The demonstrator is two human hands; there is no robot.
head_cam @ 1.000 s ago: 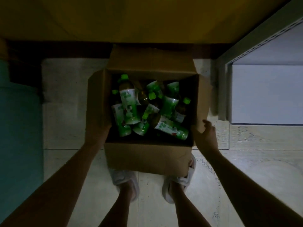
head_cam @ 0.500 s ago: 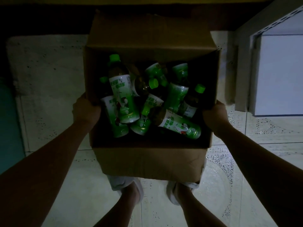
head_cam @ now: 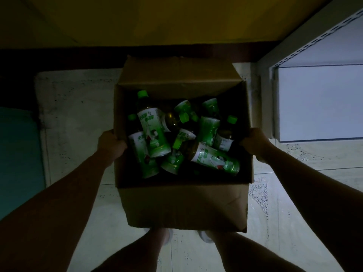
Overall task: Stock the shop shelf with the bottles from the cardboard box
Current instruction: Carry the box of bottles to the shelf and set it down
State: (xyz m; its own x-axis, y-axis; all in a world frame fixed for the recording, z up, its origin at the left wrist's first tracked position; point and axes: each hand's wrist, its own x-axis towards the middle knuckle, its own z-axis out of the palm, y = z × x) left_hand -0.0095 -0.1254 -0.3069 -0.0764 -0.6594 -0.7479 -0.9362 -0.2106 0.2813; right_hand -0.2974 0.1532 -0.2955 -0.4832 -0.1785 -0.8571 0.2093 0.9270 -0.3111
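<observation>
An open brown cardboard box (head_cam: 184,209) hangs in front of me above the tiled floor, held between both hands. My left hand (head_cam: 111,143) grips its left wall and my right hand (head_cam: 255,143) grips its right wall. Inside lie several green-capped bottles with green and white labels, jumbled on their sides; one (head_cam: 153,132) leans at the left and another (head_cam: 215,159) lies near the right front. The white shop shelf (head_cam: 318,103) stands to the right of the box, its lower board bare.
A yellow wall with a dark skirting runs across the top. A teal surface (head_cam: 17,158) lies at the far left. Pale floor tiles (head_cam: 78,118) surround the box, and my feet show under its near edge.
Both hands closed on the box sides and lifted it off the floor; the box has come up toward the camera and looks larger.
</observation>
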